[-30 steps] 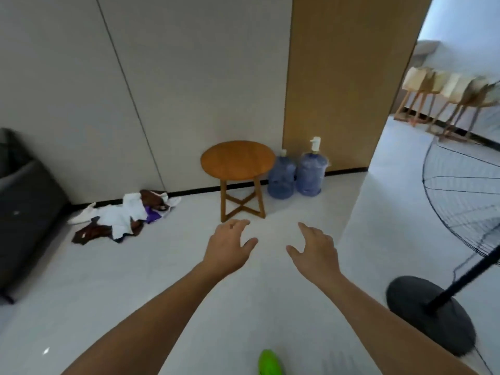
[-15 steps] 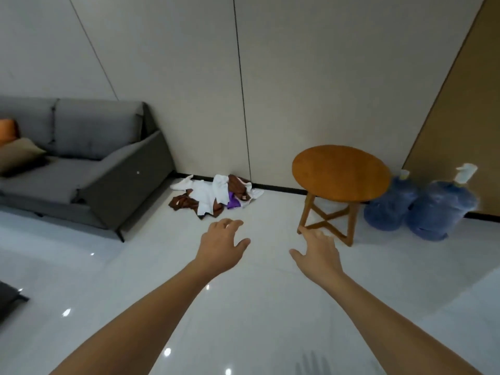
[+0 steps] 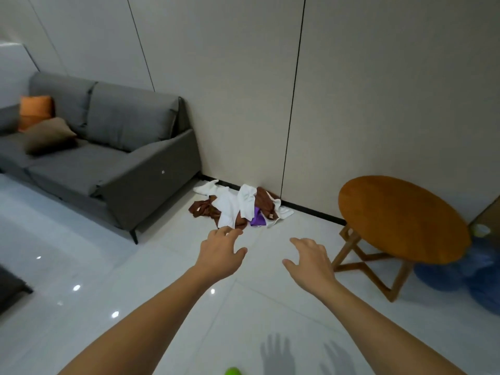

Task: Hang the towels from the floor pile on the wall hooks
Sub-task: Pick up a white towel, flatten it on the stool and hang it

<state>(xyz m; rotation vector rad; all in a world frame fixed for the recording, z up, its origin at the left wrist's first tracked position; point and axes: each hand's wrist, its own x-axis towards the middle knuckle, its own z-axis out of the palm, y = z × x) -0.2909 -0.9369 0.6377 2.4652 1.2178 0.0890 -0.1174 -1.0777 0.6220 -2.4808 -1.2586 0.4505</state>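
A pile of towels [image 3: 238,207], white, brown and one purple, lies on the white floor against the base of the wall, between the sofa and the round table. My left hand [image 3: 220,253] is stretched forward just in front of the pile, fingers relaxed and spread, holding nothing. My right hand [image 3: 308,259] is stretched out beside it to the right, also empty with loose fingers. Both hands are above the floor and apart from the towels. No wall hooks are in view.
A grey sofa [image 3: 108,158] with an orange and a brown cushion stands left of the pile. A round wooden table [image 3: 403,217] on crossed legs stands to the right, with blue water bottles [image 3: 476,274] behind it. A dark object [image 3: 10,282] sits at the left edge.
The view has swung left and moved closer to the wall; the towel pile now sits central, right ahead of my hands. Both hands stay outstretched and empty.
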